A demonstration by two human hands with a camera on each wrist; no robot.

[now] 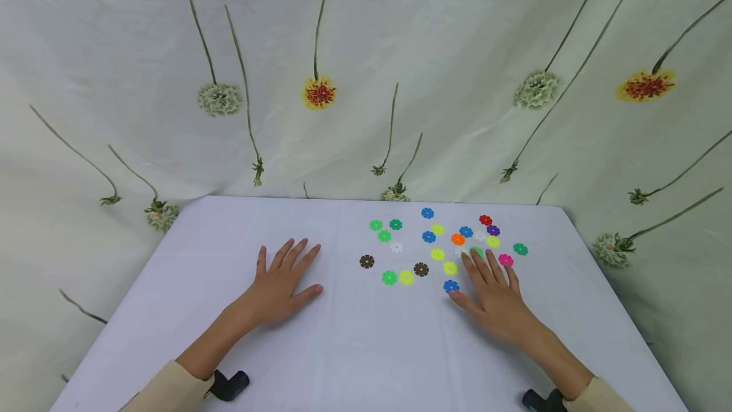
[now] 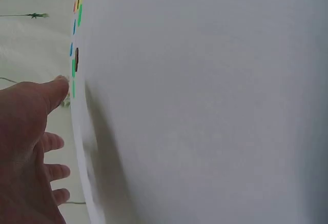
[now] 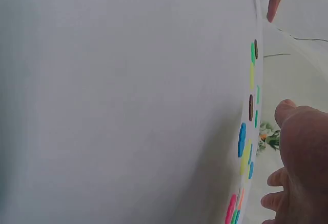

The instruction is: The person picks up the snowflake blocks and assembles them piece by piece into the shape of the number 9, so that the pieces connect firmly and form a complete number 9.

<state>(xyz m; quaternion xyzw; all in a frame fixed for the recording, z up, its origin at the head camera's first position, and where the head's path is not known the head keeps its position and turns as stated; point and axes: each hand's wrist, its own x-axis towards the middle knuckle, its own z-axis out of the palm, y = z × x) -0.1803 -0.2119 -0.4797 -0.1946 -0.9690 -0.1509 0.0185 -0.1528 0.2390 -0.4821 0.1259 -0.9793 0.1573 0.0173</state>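
Viewing the head frame, we locate the notched discs [image 1: 421, 269] right of centre, ahead and left of the right hand [image 1: 497, 304], some partly hidden by it, and apart from the left hand [image 1: 277, 294]. Both hands are spread wide; we cannot tell whether the right touches a disc. We note flat, multicoloured discs, white tabletop [image 1: 354, 361] and creased, flower-printed cloth [image 1: 457, 37] across the upper frame.

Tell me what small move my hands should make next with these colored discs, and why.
Probably bring your right hand down and pinch the blue disc nearest its thumb. In the head view that disc sits right by the thumb tip, the hand's fingers are spread and hold nothing, and your left hand is much farther from it.
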